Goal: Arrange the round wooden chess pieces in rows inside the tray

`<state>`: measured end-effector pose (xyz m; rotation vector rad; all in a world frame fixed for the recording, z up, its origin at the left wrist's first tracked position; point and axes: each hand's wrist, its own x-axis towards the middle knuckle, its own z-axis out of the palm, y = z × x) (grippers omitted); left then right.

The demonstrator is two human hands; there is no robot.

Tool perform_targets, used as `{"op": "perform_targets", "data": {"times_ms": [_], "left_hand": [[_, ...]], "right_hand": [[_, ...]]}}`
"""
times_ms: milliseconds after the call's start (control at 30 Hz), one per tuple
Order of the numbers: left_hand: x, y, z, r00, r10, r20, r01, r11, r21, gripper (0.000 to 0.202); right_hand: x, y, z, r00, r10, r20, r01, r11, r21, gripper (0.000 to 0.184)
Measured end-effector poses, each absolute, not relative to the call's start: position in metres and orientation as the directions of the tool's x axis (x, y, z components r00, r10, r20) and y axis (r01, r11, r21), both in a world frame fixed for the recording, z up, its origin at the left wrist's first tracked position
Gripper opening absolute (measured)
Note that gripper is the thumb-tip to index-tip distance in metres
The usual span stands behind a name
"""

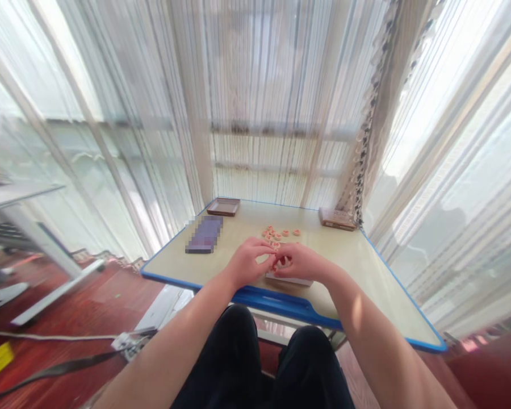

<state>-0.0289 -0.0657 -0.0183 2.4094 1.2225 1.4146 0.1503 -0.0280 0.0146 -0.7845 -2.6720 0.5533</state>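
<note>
My left hand point(250, 262) reaches in from the left, with its thumb and fingers bent together toward my right hand. My right hand point(302, 261) curls over a shallow pale-sided box point(296, 281), fingertips turned down and inward. The fingertips of both hands meet above the box's left end. What lies between them is too small and hidden to make out. Right at the fingertips is a round wooden game piece point(275, 245) with reddish marks. Several similar pieces point(269, 232) lie loosely just beyond my hands, with another single piece point(297, 232) to their right.
On the pale table point(366, 284) with a blue edge, a blurred purple-blue flat object point(205, 234) lies left. A brown-rimmed shallow tray point(223, 207) is at the back left, a brown box point(337, 218) at the back right. Curtains point(264, 102) hang behind the table.
</note>
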Motion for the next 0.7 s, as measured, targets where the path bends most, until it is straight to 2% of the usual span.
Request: {"op": "perform_targets", "data": {"times_ms": [100,267,467,700], "left_hand": [[-0.0286,-0.0679,-0.0216,0.191,0.709,0.678,0.586,-0.637,0.501,0.012],[-0.0318,-0.0653,-0.0231,0.221,0.764,0.606,0.578,-0.603,0.55,0.013],[-0.0324,-0.0653,-0.0255,0.294,0.772,0.563,0.584,-0.612,0.534,0.006],[-0.0336,-0.0644,-0.0278,0.293,0.771,0.566,0.584,-0.613,0.532,0.006]], "right_hand": [[0.1511,-0.0267,0.0128,-0.797,0.59,0.132,0.481,0.751,-0.452,0.016],[0.1515,-0.0231,0.0097,-0.747,0.653,0.124,0.542,0.707,-0.454,0.019],[0.1495,-0.0221,0.0077,-0.738,0.663,0.125,0.548,0.698,-0.462,0.025],[0.1501,-0.0222,0.0063,-0.755,0.64,0.146,0.521,0.719,-0.46,0.026]]}}
